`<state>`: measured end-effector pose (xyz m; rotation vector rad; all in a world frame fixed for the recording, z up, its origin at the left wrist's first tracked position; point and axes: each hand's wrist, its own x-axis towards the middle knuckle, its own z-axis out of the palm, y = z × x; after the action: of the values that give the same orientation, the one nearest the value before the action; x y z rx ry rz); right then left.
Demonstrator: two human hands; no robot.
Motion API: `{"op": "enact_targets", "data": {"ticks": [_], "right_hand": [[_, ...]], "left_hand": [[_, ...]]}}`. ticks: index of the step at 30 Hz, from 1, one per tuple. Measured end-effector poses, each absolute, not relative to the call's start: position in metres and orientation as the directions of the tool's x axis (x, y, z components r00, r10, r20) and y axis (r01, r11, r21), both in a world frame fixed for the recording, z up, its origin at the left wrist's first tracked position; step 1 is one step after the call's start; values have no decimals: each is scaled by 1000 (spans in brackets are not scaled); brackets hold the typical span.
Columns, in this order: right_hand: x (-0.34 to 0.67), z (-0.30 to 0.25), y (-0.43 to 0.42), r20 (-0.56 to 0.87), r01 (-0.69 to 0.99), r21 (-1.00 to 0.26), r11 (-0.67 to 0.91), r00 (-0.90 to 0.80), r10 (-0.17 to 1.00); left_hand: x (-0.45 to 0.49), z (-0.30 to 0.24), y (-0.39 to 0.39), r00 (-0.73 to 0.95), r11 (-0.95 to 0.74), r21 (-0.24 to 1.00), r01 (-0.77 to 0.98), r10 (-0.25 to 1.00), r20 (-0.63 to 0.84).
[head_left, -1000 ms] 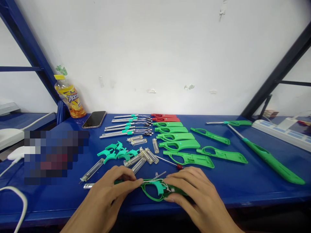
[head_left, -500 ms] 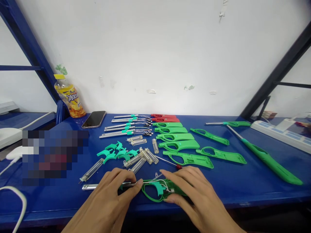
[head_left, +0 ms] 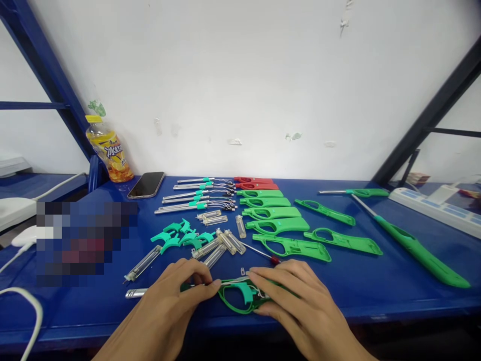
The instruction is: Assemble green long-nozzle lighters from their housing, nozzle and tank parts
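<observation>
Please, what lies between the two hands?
Between the left hand and right hand, the head view shows a curved teal plastic trigger, white wires and part of a green plastic shell.

Your table [head_left: 361, 281] is blue. At eleven o'clock you have a bottle [head_left: 112, 155], a phone [head_left: 147, 185] near it, and little teal bits [head_left: 171, 243] closer to you. Clear tubes [head_left: 226, 241] and red handles [head_left: 265, 185] lie at twelve, green handles [head_left: 289, 225] toward one, and a long green lighter [head_left: 410, 247] at two.
</observation>
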<state>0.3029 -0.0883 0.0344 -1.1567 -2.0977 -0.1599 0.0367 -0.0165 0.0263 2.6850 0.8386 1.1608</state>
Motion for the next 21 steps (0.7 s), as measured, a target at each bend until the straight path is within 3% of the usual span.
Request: {"op": "enact_targets", "data": {"ticks": [3, 9, 21], "right_hand": [[302, 28, -88, 671, 743, -242, 624, -336, 661], [303, 21, -90, 634, 738, -336, 585, -282, 720], [306, 24, -90, 616, 758, -309, 574, -301, 729]], "left_hand": [[37, 25, -18, 538, -824, 310, 474, 550, 639], [34, 28, -16, 582, -853, 287, 436, 511, 633], [34, 27, -15, 592, -857, 250, 451, 497, 634]]}}
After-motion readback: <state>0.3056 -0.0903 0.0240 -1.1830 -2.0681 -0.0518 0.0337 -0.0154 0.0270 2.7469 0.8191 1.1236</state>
